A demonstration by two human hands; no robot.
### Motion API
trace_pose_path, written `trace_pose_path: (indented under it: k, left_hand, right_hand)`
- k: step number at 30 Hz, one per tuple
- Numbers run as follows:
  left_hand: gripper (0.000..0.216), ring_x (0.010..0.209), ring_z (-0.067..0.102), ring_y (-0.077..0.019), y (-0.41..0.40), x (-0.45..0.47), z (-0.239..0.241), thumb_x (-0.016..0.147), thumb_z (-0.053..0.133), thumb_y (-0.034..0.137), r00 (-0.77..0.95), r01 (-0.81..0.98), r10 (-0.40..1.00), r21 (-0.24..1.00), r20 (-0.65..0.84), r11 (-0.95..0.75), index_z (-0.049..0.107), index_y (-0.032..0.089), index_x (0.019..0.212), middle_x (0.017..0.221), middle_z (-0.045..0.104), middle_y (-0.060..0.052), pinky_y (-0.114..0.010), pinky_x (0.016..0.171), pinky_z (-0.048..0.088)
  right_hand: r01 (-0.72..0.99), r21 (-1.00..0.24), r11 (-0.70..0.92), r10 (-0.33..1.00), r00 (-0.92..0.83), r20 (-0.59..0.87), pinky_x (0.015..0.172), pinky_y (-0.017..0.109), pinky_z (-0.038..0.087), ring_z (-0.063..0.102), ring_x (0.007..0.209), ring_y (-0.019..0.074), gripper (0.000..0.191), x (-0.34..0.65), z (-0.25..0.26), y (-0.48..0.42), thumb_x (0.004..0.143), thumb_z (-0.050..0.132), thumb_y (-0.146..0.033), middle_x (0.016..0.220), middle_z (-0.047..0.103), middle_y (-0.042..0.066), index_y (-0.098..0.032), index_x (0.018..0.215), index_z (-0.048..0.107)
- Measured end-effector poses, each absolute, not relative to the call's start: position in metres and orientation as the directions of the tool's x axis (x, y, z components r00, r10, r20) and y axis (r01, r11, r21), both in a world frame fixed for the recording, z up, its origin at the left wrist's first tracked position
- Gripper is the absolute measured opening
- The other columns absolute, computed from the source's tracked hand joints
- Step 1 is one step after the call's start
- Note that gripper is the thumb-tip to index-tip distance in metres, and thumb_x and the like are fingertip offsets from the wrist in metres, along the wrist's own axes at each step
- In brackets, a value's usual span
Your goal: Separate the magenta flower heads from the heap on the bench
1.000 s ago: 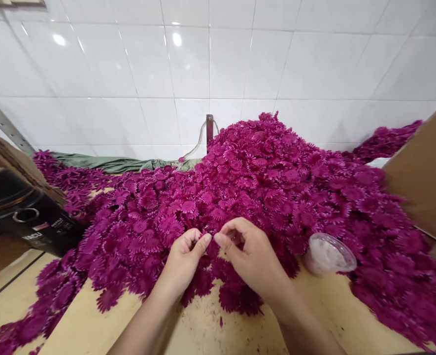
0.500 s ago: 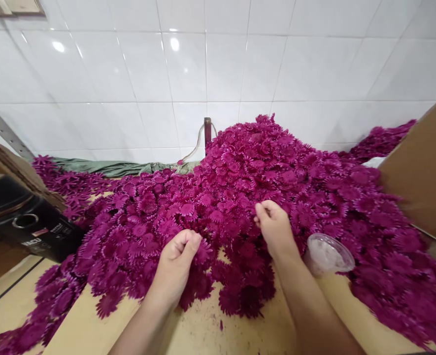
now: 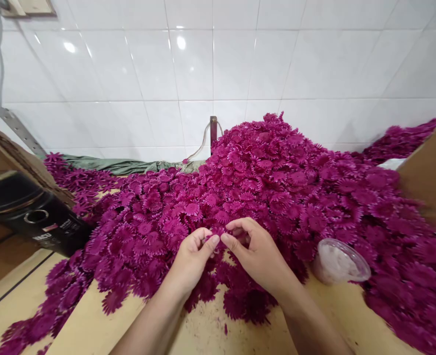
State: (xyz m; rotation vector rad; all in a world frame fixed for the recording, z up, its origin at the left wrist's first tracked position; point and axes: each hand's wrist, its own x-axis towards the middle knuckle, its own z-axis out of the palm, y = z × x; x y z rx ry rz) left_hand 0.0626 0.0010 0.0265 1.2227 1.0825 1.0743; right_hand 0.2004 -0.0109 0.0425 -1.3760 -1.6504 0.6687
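My left hand (image 3: 193,256) pinches a magenta artificial flower (image 3: 218,230) between thumb and fingers, low over the front of the pile. From the other side, my right hand (image 3: 256,251) meets it, thumb tip close to the left thumb and fingers curled at the same flower's edge. Whether my right fingers also hold something small cannot be made out. Around and behind both hands spreads a large heap of magenta flowers (image 3: 262,162) with fringed, flat petals. A clear plastic cup (image 3: 339,261) with whitish contents stands right of my right forearm.
A black canister (image 3: 36,212) leans at the left beside a cardboard box (image 3: 14,153). Another cardboard panel (image 3: 432,182) bounds the right side. White tiled wall (image 3: 136,64) rises behind, with green cloth (image 3: 121,165) along its foot. The tabletop (image 3: 203,330) is yellowish.
My right hand has come left and down from the heap to meet my left hand. My left hand has shifted slightly right with the flower. The view has turned a little left.
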Motion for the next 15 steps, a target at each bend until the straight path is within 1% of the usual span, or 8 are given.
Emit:
trace_pose_path:
  k: [3, 5, 7, 10, 11, 13, 15]
  left_hand:
    - [0.04, 0.049, 0.025, -0.0069, 0.003, 0.066, 0.025, 0.064, 0.057, 0.049, 0.156, 0.016, 0.988, 1.0, 0.007, -0.009, 0.035, 0.018, 0.052, 0.051, 0.029, 0.008, -0.02, 0.048, 0.023]
    - [0.042, 0.05, 0.024, -0.0071, 0.005, 0.069, 0.023, 0.065, 0.055, 0.052, 0.154, 0.017, 0.988, 1.0, 0.004, -0.006, 0.033, 0.018, 0.051, 0.052, 0.027, 0.008, -0.02, 0.048, 0.021]
    - [0.044, 0.05, 0.023, -0.007, 0.007, 0.071, 0.021, 0.065, 0.053, 0.055, 0.185, -0.005, 0.983, 1.0, -0.012, 0.013, 0.033, 0.018, 0.052, 0.052, 0.027, 0.008, -0.021, 0.048, 0.021]
    - [0.047, 0.049, 0.023, -0.0067, 0.009, 0.074, 0.019, 0.064, 0.049, 0.061, 0.251, -0.027, 0.968, 0.999, -0.017, 0.024, 0.035, 0.018, 0.052, 0.052, 0.027, 0.008, -0.021, 0.047, 0.02]
    - [0.049, 0.049, 0.022, -0.0066, 0.009, 0.075, 0.019, 0.064, 0.048, 0.063, 0.264, -0.027, 0.964, 0.999, -0.009, 0.017, 0.034, 0.018, 0.051, 0.051, 0.027, 0.008, -0.022, 0.047, 0.019]
    - [0.05, 0.047, 0.021, -0.0064, 0.009, 0.076, 0.022, 0.064, 0.048, 0.064, 0.274, -0.025, 0.962, 1.0, 0.013, -0.006, 0.032, 0.019, 0.05, 0.05, 0.025, 0.008, -0.022, 0.046, 0.018]
    - [0.05, 0.047, 0.019, -0.0062, 0.007, 0.076, 0.027, 0.065, 0.048, 0.062, 0.268, -0.024, 0.962, 0.999, 0.043, -0.038, 0.028, 0.019, 0.049, 0.049, 0.023, 0.009, -0.022, 0.046, 0.018]
  right_hand:
    - [0.403, -0.886, 0.229, 0.973, -0.129, 0.193, 0.067, 0.027, 0.045, 0.055, 0.07, 0.0142, 0.017, 0.197, 0.041, -0.013, 0.074, 0.052, -0.033, 0.076, 0.06, 0.003, -0.017, 0.08, 0.056]
    - [0.331, -0.922, 0.202, 0.973, -0.176, 0.15, 0.066, 0.026, 0.045, 0.055, 0.069, 0.0136, 0.016, 0.199, 0.037, -0.01, 0.073, 0.052, -0.032, 0.074, 0.059, 0.002, -0.017, 0.08, 0.055]
    - [0.29, -0.94, 0.179, 0.969, -0.218, 0.117, 0.065, 0.026, 0.044, 0.053, 0.068, 0.0133, 0.016, 0.2, 0.034, -0.008, 0.071, 0.054, -0.032, 0.073, 0.058, 0.001, -0.017, 0.078, 0.053]
    - [0.235, -0.959, 0.16, 0.944, -0.319, 0.079, 0.062, 0.025, 0.043, 0.051, 0.066, 0.0128, 0.017, 0.198, 0.03, -0.007, 0.073, 0.051, -0.034, 0.069, 0.055, 0.0, -0.017, 0.073, 0.052]
    - [0.223, -0.962, 0.159, 0.944, -0.321, 0.082, 0.061, 0.024, 0.042, 0.05, 0.065, 0.0124, 0.018, 0.198, 0.03, -0.007, 0.074, 0.049, -0.035, 0.067, 0.054, 0.0, -0.018, 0.07, 0.051]
    - [0.242, -0.955, 0.173, 0.959, -0.261, 0.108, 0.056, 0.023, 0.04, 0.047, 0.059, 0.0115, 0.022, 0.198, 0.032, -0.004, 0.075, 0.047, -0.037, 0.062, 0.05, -0.002, -0.018, 0.066, 0.049]
    - [0.334, -0.922, 0.195, 0.98, -0.093, 0.174, 0.053, 0.023, 0.039, 0.044, 0.055, 0.0112, 0.022, 0.207, 0.033, 0.003, 0.073, 0.047, -0.038, 0.058, 0.047, -0.003, -0.018, 0.064, 0.049]
